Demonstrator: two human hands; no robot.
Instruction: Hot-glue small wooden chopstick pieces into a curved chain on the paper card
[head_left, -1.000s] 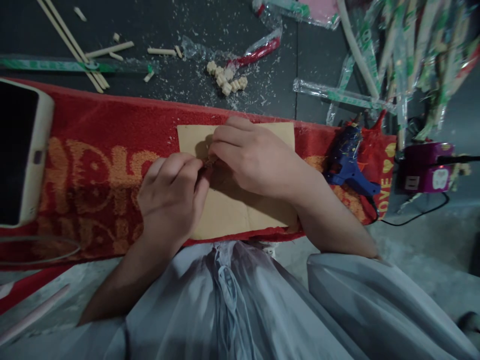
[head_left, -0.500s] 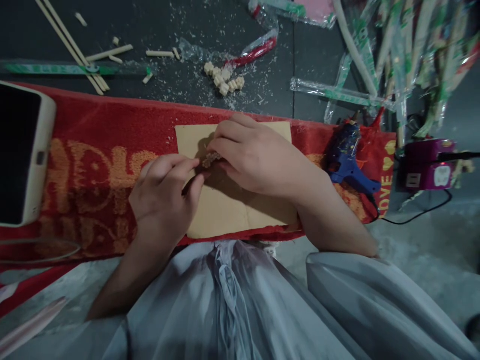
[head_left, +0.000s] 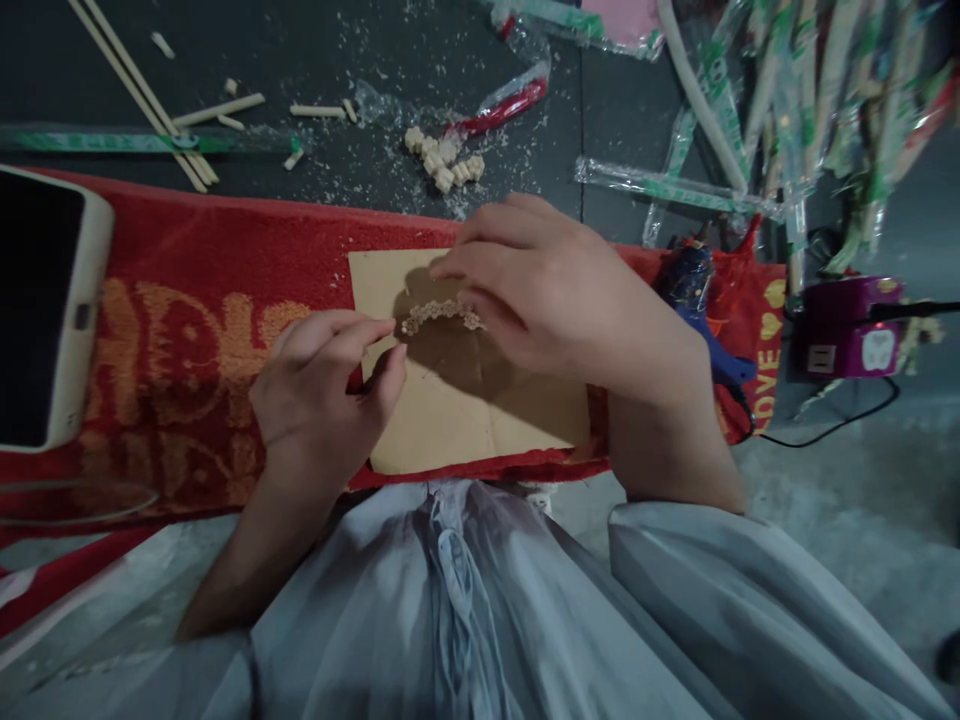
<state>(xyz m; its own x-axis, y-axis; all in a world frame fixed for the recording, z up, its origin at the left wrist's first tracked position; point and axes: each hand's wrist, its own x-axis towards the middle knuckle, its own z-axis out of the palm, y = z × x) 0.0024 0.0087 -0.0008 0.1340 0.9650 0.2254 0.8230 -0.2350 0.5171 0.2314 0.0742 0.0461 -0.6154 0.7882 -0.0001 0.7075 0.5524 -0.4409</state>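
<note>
A curved strip of small beige pieces joined side by side lies on a tan sheet of card. At the strip's left end is my left hand, index fingertip at or against it and thumb just below, with a small gap between them. My right hand hovers over the strip's right end, its fingers apart. Its lower fingers cover that end, so contact there cannot be made out.
A red towel lies under the card. At left is a phone; at right, a blue glue gun and a purple power block. Beyond are a beige cluster, thin sticks and wrapped sticks.
My right hand has moved right and its fingers have spread, uncovering the curved strip. My left hand has stayed almost in place.
</note>
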